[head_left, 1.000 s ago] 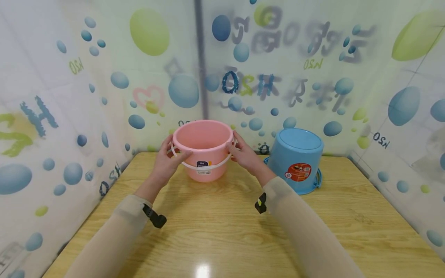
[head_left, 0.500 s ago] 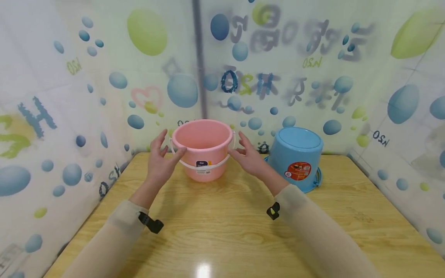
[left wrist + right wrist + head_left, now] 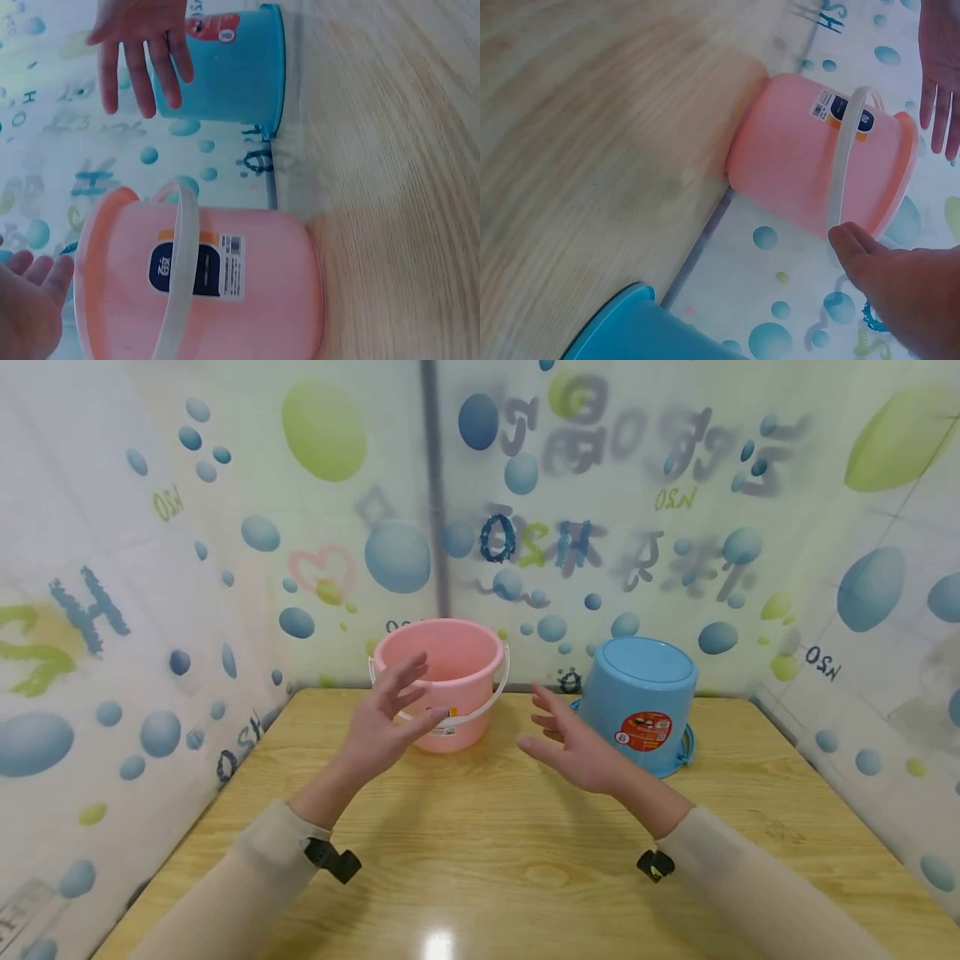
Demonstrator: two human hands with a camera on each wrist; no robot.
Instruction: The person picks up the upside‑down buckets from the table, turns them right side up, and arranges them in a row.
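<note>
A pink bucket (image 3: 474, 697) stands upright at the back left of the table, its white handle (image 3: 498, 692) hanging down across the front. In front of its left side my left hand (image 3: 382, 727) is raised with fingers spread, overlapping the bucket and part of its label in the head view. My right hand (image 3: 573, 743) hovers between the pink bucket and a blue bucket (image 3: 637, 693), fingers extended and holding nothing. The blue bucket sits upside down, a red round label on its side. The left wrist view shows the pink bucket's label (image 3: 199, 266) behind the handle.
The wooden table (image 3: 480, 852) stretches toward me, with a bright light reflection near its front. A patterned curtain (image 3: 645, 510) with bubbles and lettering closes off the back and both sides, right behind the buckets.
Both hands have let go of the pink bucket's rim and drawn back toward me; the right hand has also moved right. The pink bucket stays in place, as does the blue one.
</note>
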